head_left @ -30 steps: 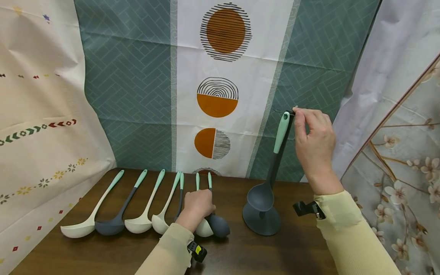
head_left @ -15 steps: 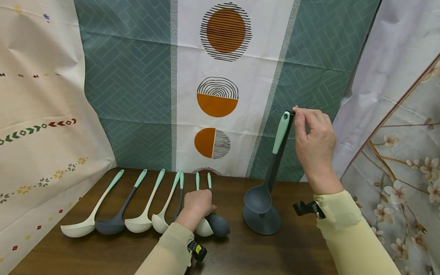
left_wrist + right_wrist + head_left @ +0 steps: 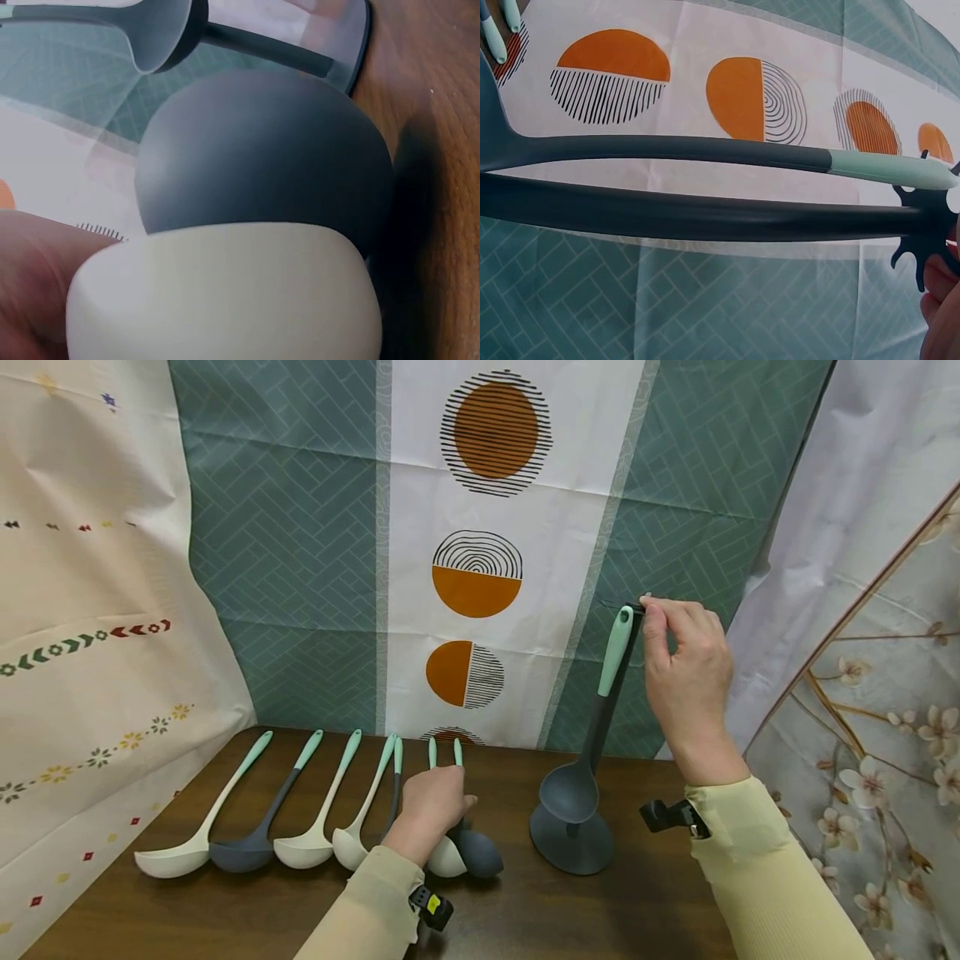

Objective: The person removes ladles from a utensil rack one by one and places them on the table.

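My right hand [image 3: 688, 681] pinches the hooked black top [image 3: 922, 217] of a dark utensil stand [image 3: 577, 853] with a round base and a pole. A dark-bowled ladle [image 3: 568, 789] with a mint handle hangs from it by its handle hole, bowl in front of the pole. My left hand [image 3: 435, 793] is curled over the handles of two ladles lying on the table, one with a cream bowl [image 3: 225, 292], the other with a dark bowl [image 3: 262, 150]. Its thumb points right; the other fingers are largely hidden.
Several more cream and dark ladles, among them a cream ladle [image 3: 180, 860], lie in a row to the left on the brown wooden table [image 3: 510, 918]. Behind the table hangs a patterned teal and white cloth [image 3: 300, 568]. A floral curtain [image 3: 870, 760] hangs at the right.
The hanging ladle has swung slightly left and back again. My left thumb has moved up and away from the dark handle. My right hand has stayed at the stand's top.
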Motion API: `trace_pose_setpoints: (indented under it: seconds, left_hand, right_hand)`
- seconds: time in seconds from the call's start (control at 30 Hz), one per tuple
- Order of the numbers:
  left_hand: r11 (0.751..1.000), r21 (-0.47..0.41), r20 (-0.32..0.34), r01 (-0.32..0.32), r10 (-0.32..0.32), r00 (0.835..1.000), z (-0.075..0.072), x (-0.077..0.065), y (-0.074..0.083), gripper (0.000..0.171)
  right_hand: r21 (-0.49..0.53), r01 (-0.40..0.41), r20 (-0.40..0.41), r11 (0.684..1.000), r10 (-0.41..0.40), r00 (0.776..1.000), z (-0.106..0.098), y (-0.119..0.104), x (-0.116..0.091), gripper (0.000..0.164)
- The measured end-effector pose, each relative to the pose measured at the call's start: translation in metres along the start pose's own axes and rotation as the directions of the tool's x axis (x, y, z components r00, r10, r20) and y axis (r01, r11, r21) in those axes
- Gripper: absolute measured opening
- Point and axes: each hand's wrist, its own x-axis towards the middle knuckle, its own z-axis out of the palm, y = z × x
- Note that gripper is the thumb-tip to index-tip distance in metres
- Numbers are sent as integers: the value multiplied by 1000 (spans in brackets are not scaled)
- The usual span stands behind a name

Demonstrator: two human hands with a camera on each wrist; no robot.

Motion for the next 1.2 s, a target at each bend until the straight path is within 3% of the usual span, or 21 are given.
trace_pose_setpoints:
  seconds: [0.1, 0.57, 0.77, 1.0, 1.1, 1.2]
  left_hand:
    - [1000, -2, -24, -8, 8, 1000, -2, -1, 2, 26]
    - [994, -42, -164, -100, 92, 982, -18, -5, 19, 38]
    - [975, -82, -275, -205, 175, 945, -32, -13, 38, 40]
    - [930, -183, -376, -318, 233, 897, -43, -19, 59, 40]
    - [910, -228, -396, -348, 240, 886, -46, -21, 64, 40]
    - [887, -290, -391, -361, 234, 890, -49, -22, 69, 41]
  right_hand:
    - [9, 4, 2, 1000, -4, 1000, 0, 1, 0, 37]
    - [25, 11, 54, 1000, -12, 998, -3, 7, 5, 40]
    - [17, 16, 68, 1000, -17, 998, -3, 7, 6, 40]
    - [15, 11, 75, 1000, -12, 997, -3, 8, 6, 41]
    - [14, 11, 73, 1000, -12, 997, -3, 8, 6, 40]
    - [11, 12, 72, 1000, -13, 997, -3, 9, 6, 40]
